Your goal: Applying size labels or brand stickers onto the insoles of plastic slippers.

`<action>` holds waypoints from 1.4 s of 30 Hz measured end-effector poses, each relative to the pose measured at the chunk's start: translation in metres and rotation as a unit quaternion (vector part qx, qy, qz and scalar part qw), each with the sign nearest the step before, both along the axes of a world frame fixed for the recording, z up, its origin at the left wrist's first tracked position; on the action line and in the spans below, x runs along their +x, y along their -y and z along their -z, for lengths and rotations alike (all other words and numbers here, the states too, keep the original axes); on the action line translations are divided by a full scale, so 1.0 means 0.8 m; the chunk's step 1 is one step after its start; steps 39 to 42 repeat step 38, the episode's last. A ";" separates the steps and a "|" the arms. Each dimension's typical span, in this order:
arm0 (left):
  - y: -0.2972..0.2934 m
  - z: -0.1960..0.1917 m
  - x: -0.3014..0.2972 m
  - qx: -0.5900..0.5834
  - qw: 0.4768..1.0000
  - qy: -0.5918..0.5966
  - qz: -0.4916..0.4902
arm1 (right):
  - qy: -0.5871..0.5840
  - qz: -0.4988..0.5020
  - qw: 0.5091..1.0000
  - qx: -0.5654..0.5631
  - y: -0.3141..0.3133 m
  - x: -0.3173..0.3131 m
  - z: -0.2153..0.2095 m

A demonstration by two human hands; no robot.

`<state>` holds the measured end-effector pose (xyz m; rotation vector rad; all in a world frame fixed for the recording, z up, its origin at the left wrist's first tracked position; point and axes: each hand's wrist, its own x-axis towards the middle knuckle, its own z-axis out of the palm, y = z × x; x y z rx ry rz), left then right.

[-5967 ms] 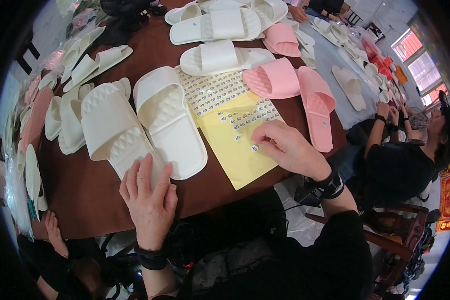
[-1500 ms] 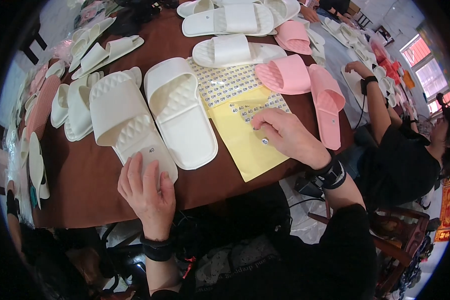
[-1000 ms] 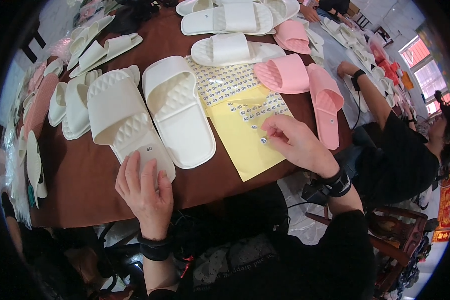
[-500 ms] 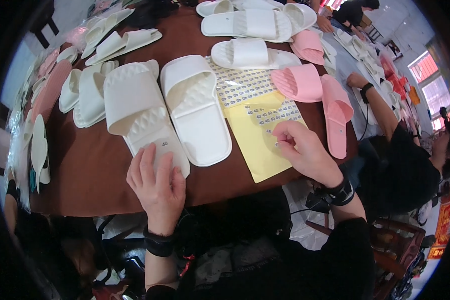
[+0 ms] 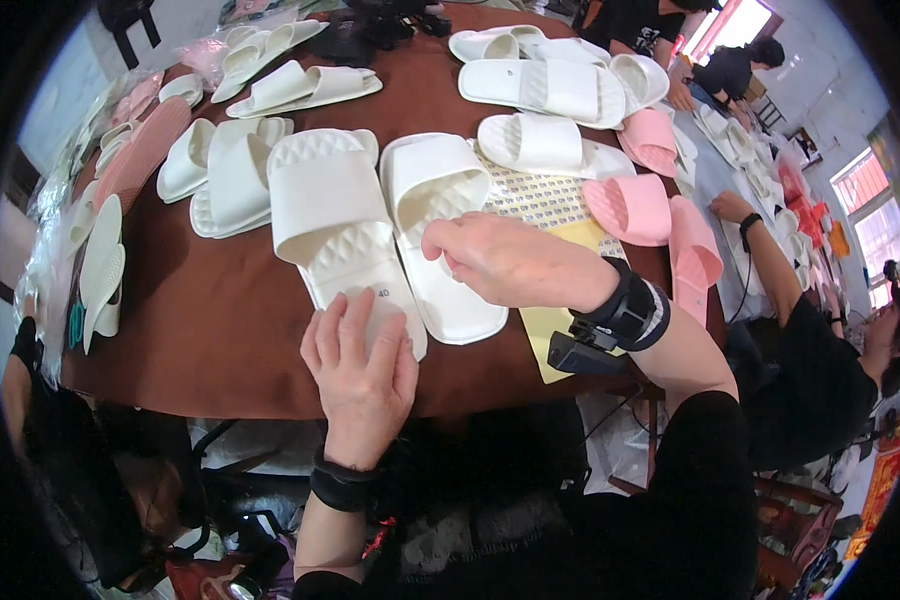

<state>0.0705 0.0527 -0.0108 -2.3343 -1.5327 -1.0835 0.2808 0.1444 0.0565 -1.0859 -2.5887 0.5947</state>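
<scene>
The right hand (image 5: pixel 505 262) has left the yellow sticker sheet (image 5: pixel 560 330) and now hovers over the right white slipper (image 5: pixel 440 240), fingers loosely curled, fingertips pinched together. On the brown desk (image 5: pixel 210 330), the left white slipper (image 5: pixel 340 225) lies beside it, heel pressed under the spread left hand (image 5: pixel 362 365).

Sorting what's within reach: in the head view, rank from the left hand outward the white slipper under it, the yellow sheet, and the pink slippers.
From the left hand:
1. White slipper, under its fingers.
2. Yellow sheet, to the right.
3. Pink slippers, far right, beyond.
</scene>
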 end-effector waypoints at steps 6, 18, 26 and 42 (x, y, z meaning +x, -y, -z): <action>0.002 0.000 -0.002 -0.017 1.000 0.014 0.007 | 0.057 -0.050 0.997 0.007 -0.019 -0.004 0.008; 0.000 0.000 -0.002 -0.022 1.000 0.011 0.004 | 0.042 -0.026 0.997 -0.053 -0.041 0.000 0.009; -0.001 -0.001 -0.003 -0.011 1.000 0.006 0.007 | -0.005 -0.007 0.996 -0.084 -0.048 0.011 0.013; -0.002 0.003 -0.005 -0.010 1.000 0.014 0.005 | 0.012 0.011 0.993 -0.116 -0.032 0.005 0.003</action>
